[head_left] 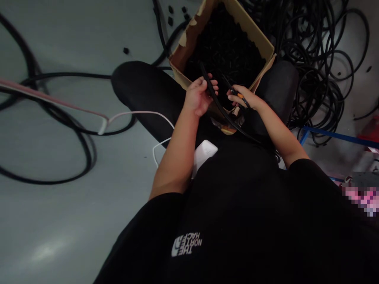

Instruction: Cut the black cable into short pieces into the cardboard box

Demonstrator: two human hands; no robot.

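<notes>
My left hand [200,94] holds a black hose [220,108], its upper end over the box and its lower part running down across my lap to the right. In my right hand [241,98] are scissors [245,103] with black and orange handles, the dark blades pointing up and left, a little apart from the hose. Whether the blades are parted is too dark to tell. Beneath both hands stands an open cardboard box [263,37] between my legs, filled with many short black pieces [227,47].
Coiled black hose [319,59] lies right of the box, and more loops [85,154] lie on the left floor. A white device [205,154] with a white cable rests on my lap. Small black pieces [126,51] dot the floor. A blue frame [334,134] stands at right.
</notes>
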